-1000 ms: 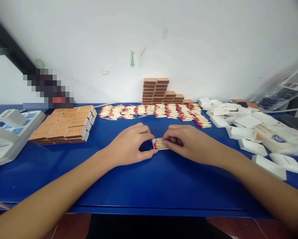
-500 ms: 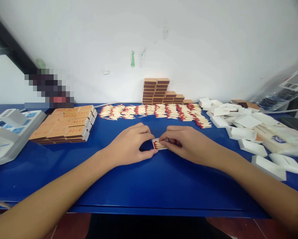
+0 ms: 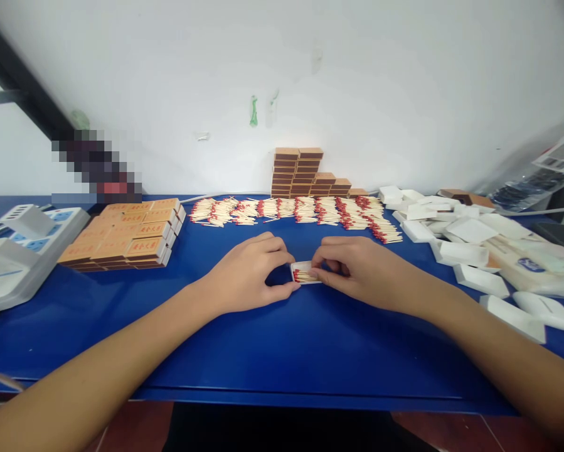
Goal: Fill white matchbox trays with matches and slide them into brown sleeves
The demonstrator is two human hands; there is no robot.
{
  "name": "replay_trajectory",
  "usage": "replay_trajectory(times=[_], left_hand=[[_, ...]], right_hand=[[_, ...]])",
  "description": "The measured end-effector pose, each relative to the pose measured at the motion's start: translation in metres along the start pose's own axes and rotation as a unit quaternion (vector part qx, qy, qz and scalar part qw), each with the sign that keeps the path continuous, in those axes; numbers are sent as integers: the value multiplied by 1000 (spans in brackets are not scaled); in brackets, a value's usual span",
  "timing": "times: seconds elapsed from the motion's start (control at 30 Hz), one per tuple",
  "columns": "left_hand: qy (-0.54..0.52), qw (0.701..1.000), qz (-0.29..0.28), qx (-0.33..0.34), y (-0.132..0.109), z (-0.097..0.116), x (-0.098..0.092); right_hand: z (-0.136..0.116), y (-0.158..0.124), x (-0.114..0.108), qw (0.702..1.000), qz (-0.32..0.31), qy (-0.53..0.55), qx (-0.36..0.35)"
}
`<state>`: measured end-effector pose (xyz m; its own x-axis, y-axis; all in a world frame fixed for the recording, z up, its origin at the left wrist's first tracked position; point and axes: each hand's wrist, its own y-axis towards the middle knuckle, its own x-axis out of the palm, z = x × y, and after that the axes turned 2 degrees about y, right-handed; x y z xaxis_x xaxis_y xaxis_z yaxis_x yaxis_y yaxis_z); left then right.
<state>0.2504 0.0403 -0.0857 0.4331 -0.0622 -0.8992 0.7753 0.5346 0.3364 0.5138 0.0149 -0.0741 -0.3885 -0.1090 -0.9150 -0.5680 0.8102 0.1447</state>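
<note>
A small white matchbox tray (image 3: 292, 270) rests on the blue table between my hands. Red-tipped matches (image 3: 303, 275) lie in it, heads toward the left. My left hand (image 3: 251, 273) grips the tray's left end between thumb and forefinger. Over the right end, my right hand (image 3: 357, 271) has its thumb and fingers pinched on the matches; these fingers hide that end of the tray. Behind the hands, loose matches (image 3: 305, 210) are spread in a long row of small heaps.
Brown matchboxes (image 3: 295, 172) are stacked against the wall. On the left sit a block of orange matchboxes (image 3: 122, 235) and a white power strip (image 3: 51, 245). White empty trays (image 3: 463, 253) are piled at the right, beside a tissue pack (image 3: 531, 263).
My right fingers have shifted slightly back toward the right, showing more of the matches in the tray. My left hand keeps its grip. The whole view has moved very slightly.
</note>
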Motion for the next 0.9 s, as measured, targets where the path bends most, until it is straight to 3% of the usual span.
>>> replay_trajectory(times=[0.37,0.5,0.6,0.73,0.8,0.9], left_hand=[[7,1000,-1,3,1,0,2],[6,1000,-4,0,1,-2,2],[6,1000,-4,-8,0,-4,1],[4,1000,-7,-13,-2,-5,-1],[7,1000,-8,-17,-3,-4,-2],[13,1000,-7,-19,-4,-4,-3]], right_hand=[[-2,0,3,999,-3,34,-15],[7,-1,-11,999,38,19,-14],[37,-11,-40,997,64,-26,45],[100,-36,-80,968,-19,-103,230],[124,-45,-92,958,-77,-82,263],[136,-48,-96,954,-110,-33,277]])
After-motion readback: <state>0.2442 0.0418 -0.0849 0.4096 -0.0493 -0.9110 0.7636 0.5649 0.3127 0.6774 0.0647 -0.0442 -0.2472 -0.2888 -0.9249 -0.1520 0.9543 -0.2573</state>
